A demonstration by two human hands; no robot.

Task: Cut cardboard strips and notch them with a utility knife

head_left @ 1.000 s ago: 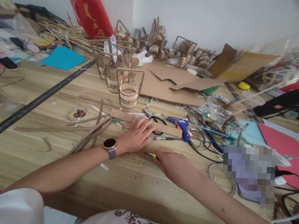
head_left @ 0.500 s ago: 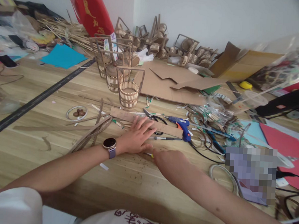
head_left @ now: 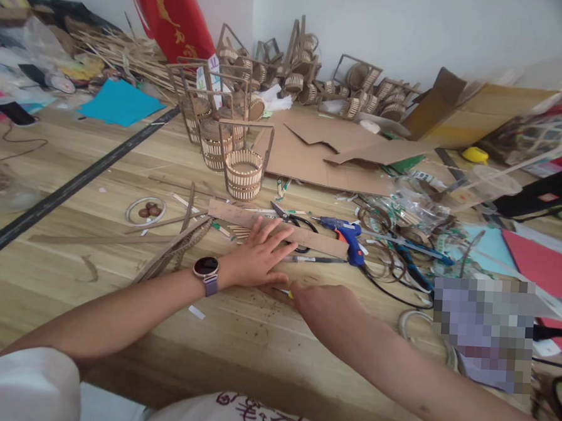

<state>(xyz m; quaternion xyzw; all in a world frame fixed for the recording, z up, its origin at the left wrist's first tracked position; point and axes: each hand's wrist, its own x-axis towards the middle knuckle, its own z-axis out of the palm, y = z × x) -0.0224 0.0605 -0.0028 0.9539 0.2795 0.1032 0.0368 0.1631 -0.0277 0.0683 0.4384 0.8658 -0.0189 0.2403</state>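
My left hand [head_left: 258,256], a watch on its wrist, lies flat with fingers spread on a long cardboard strip [head_left: 317,239] on the wooden table [head_left: 70,268]. My right hand [head_left: 326,301] sits just right of it, fingers closed round a small tool with a yellow part [head_left: 290,293] whose tip touches the table by my left thumb. A pen [head_left: 313,259] lies just beyond my right hand. Black scissors [head_left: 287,218] and a blue glue gun [head_left: 348,234] lie past the strip.
Small woven baskets with frames [head_left: 242,171] stand behind the strip, more are piled by the wall. Cardboard sheets [head_left: 321,156], loose brown strips [head_left: 175,246], a tape ring [head_left: 144,211], a black rail [head_left: 75,184], coloured paper [head_left: 537,265] and cables crowd the right side.
My right hand has slid a little left toward my left hand with the yellow tool. My left hand stays flat on the strip. The view has shifted slightly.
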